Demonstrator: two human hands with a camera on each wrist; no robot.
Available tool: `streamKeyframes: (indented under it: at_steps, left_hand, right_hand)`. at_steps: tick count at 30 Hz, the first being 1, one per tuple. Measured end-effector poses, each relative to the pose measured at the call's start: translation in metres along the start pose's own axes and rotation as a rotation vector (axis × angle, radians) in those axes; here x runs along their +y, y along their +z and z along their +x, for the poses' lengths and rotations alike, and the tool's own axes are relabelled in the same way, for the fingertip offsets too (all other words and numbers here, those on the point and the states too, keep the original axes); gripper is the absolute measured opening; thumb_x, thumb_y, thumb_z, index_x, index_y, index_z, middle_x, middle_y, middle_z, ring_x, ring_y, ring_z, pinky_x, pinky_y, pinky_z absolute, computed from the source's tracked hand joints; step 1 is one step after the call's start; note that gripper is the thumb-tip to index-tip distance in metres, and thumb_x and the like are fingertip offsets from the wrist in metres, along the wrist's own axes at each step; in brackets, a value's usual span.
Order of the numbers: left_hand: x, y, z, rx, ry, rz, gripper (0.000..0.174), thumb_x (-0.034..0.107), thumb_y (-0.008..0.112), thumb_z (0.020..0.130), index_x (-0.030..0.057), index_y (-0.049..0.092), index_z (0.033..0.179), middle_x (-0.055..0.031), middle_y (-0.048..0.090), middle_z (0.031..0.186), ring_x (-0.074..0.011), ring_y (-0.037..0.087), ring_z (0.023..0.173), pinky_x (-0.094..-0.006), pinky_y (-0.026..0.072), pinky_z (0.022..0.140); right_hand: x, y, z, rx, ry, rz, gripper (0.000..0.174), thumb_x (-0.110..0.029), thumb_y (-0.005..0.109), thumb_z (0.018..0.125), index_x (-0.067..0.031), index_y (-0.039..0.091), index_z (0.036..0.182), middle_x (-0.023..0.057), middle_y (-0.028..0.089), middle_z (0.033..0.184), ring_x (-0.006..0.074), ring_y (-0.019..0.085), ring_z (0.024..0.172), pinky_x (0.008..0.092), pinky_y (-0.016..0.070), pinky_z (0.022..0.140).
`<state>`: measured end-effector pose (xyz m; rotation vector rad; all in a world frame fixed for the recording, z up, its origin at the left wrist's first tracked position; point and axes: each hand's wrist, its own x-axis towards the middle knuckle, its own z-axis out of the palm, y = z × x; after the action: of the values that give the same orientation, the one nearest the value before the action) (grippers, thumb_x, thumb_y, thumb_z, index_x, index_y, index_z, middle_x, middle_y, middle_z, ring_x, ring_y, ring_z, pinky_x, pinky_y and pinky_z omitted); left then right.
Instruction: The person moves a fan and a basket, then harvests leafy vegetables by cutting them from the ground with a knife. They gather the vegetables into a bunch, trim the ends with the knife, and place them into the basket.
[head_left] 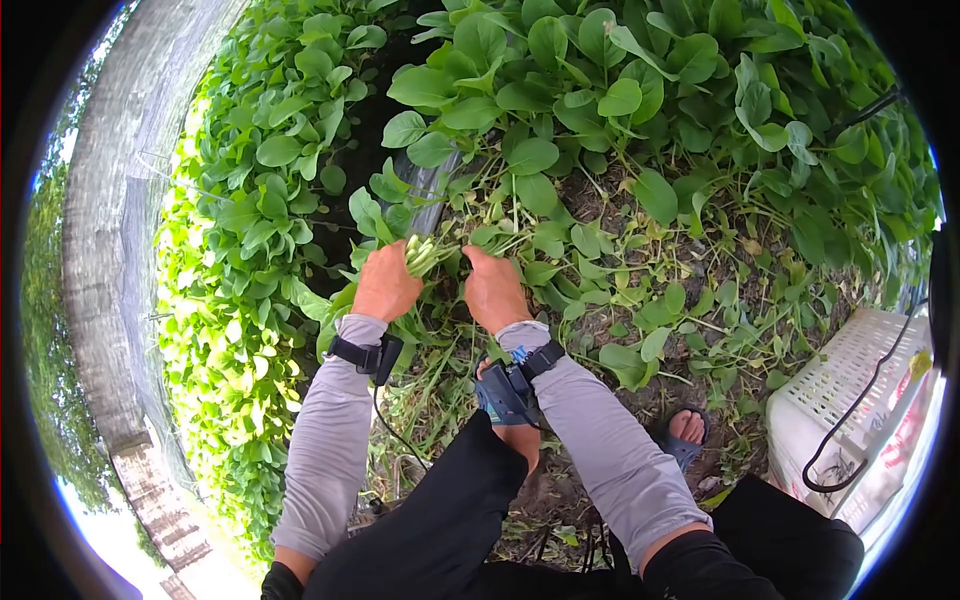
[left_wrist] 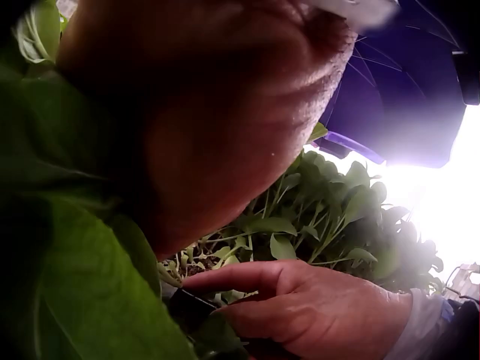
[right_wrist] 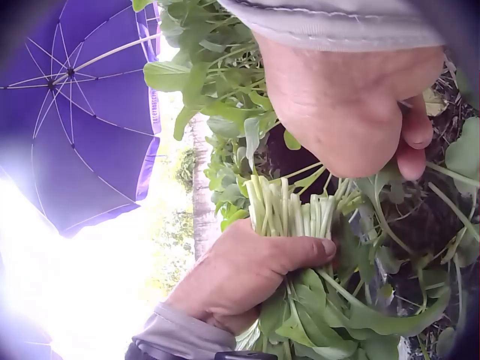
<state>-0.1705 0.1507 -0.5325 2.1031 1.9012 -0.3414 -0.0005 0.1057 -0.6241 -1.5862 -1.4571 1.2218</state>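
My left hand [head_left: 388,284] grips a bunch of leafy greens [right_wrist: 319,315], its thumb across the pale cut stems [right_wrist: 289,210]. The stem ends point toward my right hand [head_left: 495,288], and the broad leaves hang on the other side of the fist. In the left wrist view the right hand's index finger [left_wrist: 232,279] reaches forward to a thin stem at the bunch. Other fingertips [right_wrist: 414,154] of that hand are curled in, seen in the right wrist view. Leaves hide the tips of the index finger and thumb, so I cannot tell what they hold.
Rows of standing greens [head_left: 700,60] grow ahead, with another dense bed [head_left: 260,200] on the left. Cut leaves and stems litter the soil [head_left: 600,215]. A white perforated crate [head_left: 850,350] stands at the right, near a sandalled foot [head_left: 686,428]. A purple umbrella [right_wrist: 82,112] spreads overhead.
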Motion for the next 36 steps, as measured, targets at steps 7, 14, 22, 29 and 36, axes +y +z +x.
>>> streamKeyframes:
  at_steps: [7,14,22,29,36]
  left_hand:
    - [0.000,-0.014,-0.024,0.110,0.017,-0.301,0.043,0.016,0.076,0.076,-0.0050,0.065,0.113,-0.0270,0.071,0.100,-0.0473,0.065,0.101,-0.0514,0.0515,0.091]
    - [-0.007,-0.018,-0.036,0.094,0.044,-0.424,0.040,0.015,0.076,0.075,-0.0036,0.065,0.109,-0.0239,0.071,0.096,-0.0441,0.068,0.090,-0.0467,0.0534,0.083]
    - [0.034,-0.080,-0.079,0.017,0.102,-0.559,0.043,0.011,0.078,0.076,-0.0028,0.064,0.115,-0.0144,0.073,0.094,-0.0235,0.070,0.086,-0.0356,0.0547,0.084]
    - [0.079,-0.125,-0.113,0.045,0.308,-0.743,0.040,0.001,0.075,0.080,0.0004,0.065,0.118,-0.0099,0.076,0.103,-0.0137,0.070,0.092,-0.0312,0.0555,0.086]
    - [0.050,-0.090,-0.115,-0.374,0.188,-1.200,0.045,-0.003,0.079,0.083,-0.0008,0.059,0.123,-0.0095,0.072,0.115,-0.0154,0.069,0.101,-0.0320,0.0562,0.092]
  right_hand:
    - [0.005,0.005,-0.001,0.177,0.000,0.053,0.036,-0.001,0.065,0.084,0.0016,0.068,0.119,0.0254,0.073,0.097,0.0415,0.072,0.088,0.0505,0.0561,0.081]
    - [-0.016,0.006,-0.009,-0.026,0.440,0.829,0.023,-0.014,0.079,0.088,0.0017,0.075,0.104,0.0014,0.072,0.087,0.0070,0.061,0.075,0.0260,0.0510,0.068]
    - [-0.026,-0.039,-0.036,0.479,0.040,0.537,0.023,-0.008,0.078,0.087,0.0036,0.072,0.106,0.0081,0.074,0.089,0.0129,0.067,0.075,0.0283,0.0552,0.073]
    - [-0.079,-0.120,-0.079,0.126,-0.338,0.478,0.020,-0.002,0.079,0.086,0.0013,0.071,0.104,0.0088,0.072,0.089,0.0152,0.071,0.077,0.0281,0.0563,0.068]
    - [-0.078,-0.107,-0.100,-0.161,0.012,0.936,0.027,-0.003,0.080,0.086,0.0048,0.069,0.109,0.0078,0.071,0.084,0.0118,0.067,0.074,0.0283,0.0546,0.068]
